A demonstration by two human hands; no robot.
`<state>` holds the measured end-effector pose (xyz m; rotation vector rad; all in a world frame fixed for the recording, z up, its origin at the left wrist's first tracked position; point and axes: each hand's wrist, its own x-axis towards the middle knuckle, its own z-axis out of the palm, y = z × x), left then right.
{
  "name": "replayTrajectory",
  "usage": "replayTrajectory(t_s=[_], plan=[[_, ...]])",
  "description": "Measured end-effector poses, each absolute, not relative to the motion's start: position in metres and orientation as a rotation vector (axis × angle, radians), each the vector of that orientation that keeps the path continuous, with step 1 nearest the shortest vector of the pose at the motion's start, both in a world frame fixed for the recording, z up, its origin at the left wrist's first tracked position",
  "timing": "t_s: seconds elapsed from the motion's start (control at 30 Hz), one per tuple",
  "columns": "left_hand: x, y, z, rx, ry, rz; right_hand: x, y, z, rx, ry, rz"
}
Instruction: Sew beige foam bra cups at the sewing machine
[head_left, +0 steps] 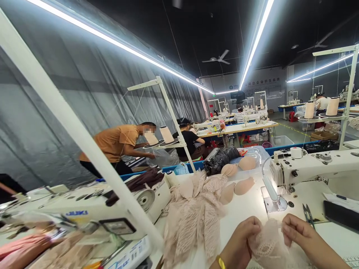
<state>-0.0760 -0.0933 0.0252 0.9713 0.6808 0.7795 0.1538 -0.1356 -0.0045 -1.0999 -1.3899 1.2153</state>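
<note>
Between my two hands a sheer beige lace piece (267, 241) is held up just in front of the sewing machine (303, 168). My left hand (241, 239) pinches its left edge, with a gold band at the wrist. On the opposite side, the fingers of my right hand (300, 235) are closed on the lace. The lower part of the piece runs out of the frame. Behind it is the lit needle area and presser foot (280, 203). Thread snips (308, 215) lie just beyond my right hand.
A heap of beige lace (196, 213) covers the table to the left, beside beige cups (244, 186). A dark phone (342, 215) lies at right. Another sewing machine (78, 209) and a slanting white post (84, 123) stand at left. A person in an orange shirt (117, 144) bends over beyond.
</note>
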Motion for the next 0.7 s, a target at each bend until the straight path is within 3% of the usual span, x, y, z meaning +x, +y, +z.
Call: replayTrajectory(t_s=[0.37,0.7], plan=[[-0.066,-0.094,0.026,1.208,0.789,0.786,0.153,-0.134,-0.010,-1.177,-1.366,1.225],[-0.109,-0.011,0.041,2.016,1.534,0.664,0.154,-0.095,-0.051,-1.317,-1.371,1.124]])
